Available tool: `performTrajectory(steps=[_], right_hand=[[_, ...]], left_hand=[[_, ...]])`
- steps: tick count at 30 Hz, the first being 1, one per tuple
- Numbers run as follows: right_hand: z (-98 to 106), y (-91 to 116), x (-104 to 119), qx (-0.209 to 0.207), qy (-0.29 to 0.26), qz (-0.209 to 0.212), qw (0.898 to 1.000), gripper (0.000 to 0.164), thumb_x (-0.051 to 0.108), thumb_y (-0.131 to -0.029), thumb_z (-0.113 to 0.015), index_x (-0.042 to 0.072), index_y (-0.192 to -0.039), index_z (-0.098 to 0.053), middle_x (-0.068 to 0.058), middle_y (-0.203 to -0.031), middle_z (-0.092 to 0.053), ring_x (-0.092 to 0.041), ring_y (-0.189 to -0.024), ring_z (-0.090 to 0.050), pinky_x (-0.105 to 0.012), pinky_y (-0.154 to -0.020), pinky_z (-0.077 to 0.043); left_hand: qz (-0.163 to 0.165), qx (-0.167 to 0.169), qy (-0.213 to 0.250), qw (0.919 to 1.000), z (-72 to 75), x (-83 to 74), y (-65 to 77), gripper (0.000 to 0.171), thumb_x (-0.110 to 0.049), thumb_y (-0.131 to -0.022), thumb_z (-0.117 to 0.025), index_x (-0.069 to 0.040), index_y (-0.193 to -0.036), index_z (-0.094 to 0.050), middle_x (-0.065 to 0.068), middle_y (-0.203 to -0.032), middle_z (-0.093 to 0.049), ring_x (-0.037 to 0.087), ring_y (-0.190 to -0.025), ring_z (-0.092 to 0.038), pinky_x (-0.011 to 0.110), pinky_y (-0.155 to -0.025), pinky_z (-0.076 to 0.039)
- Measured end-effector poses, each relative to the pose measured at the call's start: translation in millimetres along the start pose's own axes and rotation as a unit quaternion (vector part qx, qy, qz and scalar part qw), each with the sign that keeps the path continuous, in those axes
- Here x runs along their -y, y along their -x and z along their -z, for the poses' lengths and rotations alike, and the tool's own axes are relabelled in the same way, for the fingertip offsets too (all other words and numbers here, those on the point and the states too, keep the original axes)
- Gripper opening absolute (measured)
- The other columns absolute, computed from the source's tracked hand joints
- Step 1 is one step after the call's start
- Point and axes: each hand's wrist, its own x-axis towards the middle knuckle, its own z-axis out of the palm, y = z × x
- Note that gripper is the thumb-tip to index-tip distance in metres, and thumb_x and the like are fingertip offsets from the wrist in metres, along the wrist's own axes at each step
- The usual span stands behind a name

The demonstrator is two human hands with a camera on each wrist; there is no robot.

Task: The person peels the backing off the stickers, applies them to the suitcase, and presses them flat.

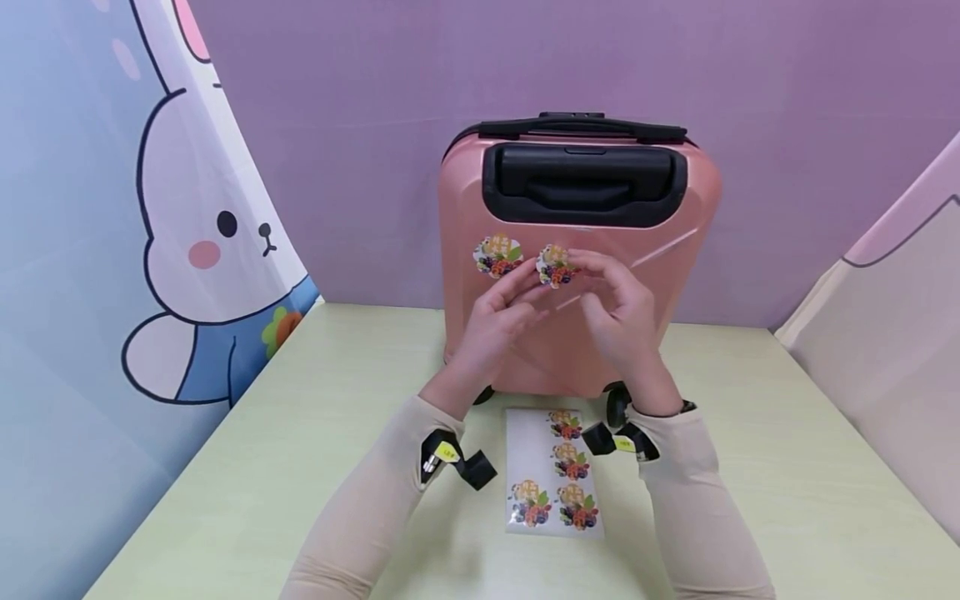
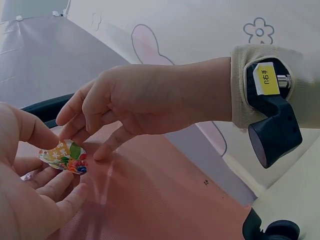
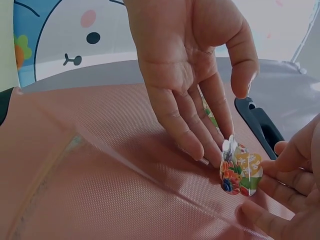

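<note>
A fruit sticker (image 1: 555, 267) stands between my two hands, in front of the pink suitcase (image 1: 570, 350). My left hand (image 1: 491, 321) reaches in from the left with fairly straight fingers, their tips at the sticker's left edge and the thumb apart. My right hand (image 1: 626, 312) holds the right edge with bent fingertips, its thumb lower and away from the sticker. In the right wrist view the fruit sticker (image 3: 240, 172) shows its printed face, bent along one side. A matching sticker (image 1: 497, 256) lies on the suitcase front, just left, partly behind my left fingers in the right wrist view.
The suitcase stands upright on the pale table (image 1: 247, 483), its black handle recess (image 1: 585, 183) near the top. A sticker sheet (image 1: 528, 450) with several fruit stickers lies between my forearms. Behind hangs a purple cloth (image 1: 375, 150); rabbit-print fabric (image 1: 180, 167) borders the left side.
</note>
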Motion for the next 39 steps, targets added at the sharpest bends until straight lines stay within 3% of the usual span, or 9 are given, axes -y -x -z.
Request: performTrajectory(steps=[9, 17, 22, 24, 28, 34, 39], right_hand=[[0.6, 2.2, 1.5, -0.004, 0.040, 0.014, 0.999, 0.042, -0.021, -0.080, -0.053, -0.006, -0.117, -0.067, -0.015, -0.127, -0.066, -0.030, -0.113, -0.062, -0.030, -0.094, -0.049], [5.8, 3.6, 5.1, -0.009, 0.064, -0.007, 0.998, 0.040, -0.015, -0.081, -0.055, -0.003, -0.116, -0.069, -0.012, -0.130, -0.065, -0.030, -0.121, -0.049, -0.044, -0.097, -0.040], [12.3, 3.6, 5.3, -0.031, 0.064, -0.021, 0.997, 0.041, -0.015, -0.080, -0.055, 0.000, -0.114, -0.070, -0.009, -0.129, -0.066, -0.026, -0.122, -0.047, -0.042, -0.098, -0.036], [13.9, 3.2, 4.7, -0.041, 0.038, -0.017, 0.998, 0.040, -0.018, -0.080, -0.053, -0.003, -0.114, -0.069, -0.011, -0.126, -0.067, -0.024, -0.122, -0.049, -0.038, -0.101, -0.037], [14.5, 3.2, 5.1, -0.062, -0.073, -0.020, 0.995, 0.035, -0.023, -0.082, -0.047, -0.014, -0.111, -0.063, -0.006, -0.117, -0.069, -0.019, -0.118, -0.058, -0.031, -0.102, -0.044], [11.1, 2.0, 7.1, -0.045, -0.234, -0.014, 0.971, 0.026, -0.018, -0.088, -0.046, -0.013, -0.109, -0.062, -0.004, -0.115, -0.068, -0.020, -0.113, -0.064, -0.033, -0.100, -0.049], [3.3, 0.9, 2.1, -0.003, -0.294, -0.036, 0.955, 0.022, -0.014, -0.091, -0.048, -0.016, -0.112, -0.057, -0.006, -0.121, -0.066, -0.021, -0.117, -0.062, -0.036, -0.102, -0.048]], left_hand=[[0.002, 0.003, -0.005, 1.0000, 0.1, -1.8, 2.4, 0.061, 0.011, -0.094, -0.044, -0.004, -0.153, -0.036, 0.016, -0.151, -0.044, 0.027, -0.135, -0.047, 0.041, -0.106, -0.045], [0.007, 0.004, -0.007, 0.9999, -1.5, -2.9, 2.9, 0.061, 0.011, -0.094, -0.044, -0.004, -0.153, -0.036, 0.015, -0.151, -0.044, 0.027, -0.134, -0.047, 0.042, -0.106, -0.045], [0.003, 0.000, -0.009, 1.0000, -1.9, -3.0, 3.0, 0.060, 0.011, -0.094, -0.044, -0.003, -0.153, -0.037, 0.016, -0.150, -0.045, 0.028, -0.134, -0.048, 0.041, -0.105, -0.046], [0.001, -0.003, -0.011, 0.9999, -2.0, -3.4, 3.4, 0.060, 0.012, -0.094, -0.043, -0.003, -0.152, -0.037, 0.017, -0.150, -0.045, 0.028, -0.134, -0.048, 0.041, -0.104, -0.046], [0.001, -0.002, -0.011, 0.9999, -1.7, -3.7, 4.0, 0.060, 0.012, -0.094, -0.042, -0.003, -0.153, -0.036, 0.017, -0.150, -0.044, 0.028, -0.134, -0.048, 0.041, -0.105, -0.046], [0.000, 0.004, -0.016, 0.9999, 0.0, -2.0, 3.5, 0.061, 0.011, -0.095, -0.042, -0.004, -0.154, -0.034, 0.016, -0.151, -0.044, 0.027, -0.134, -0.048, 0.041, -0.105, -0.046], [-0.002, 0.009, -0.016, 0.9998, 0.6, -2.2, 3.8, 0.062, 0.011, -0.095, -0.042, -0.003, -0.154, -0.033, 0.016, -0.152, -0.043, 0.028, -0.135, -0.046, 0.042, -0.106, -0.044]])
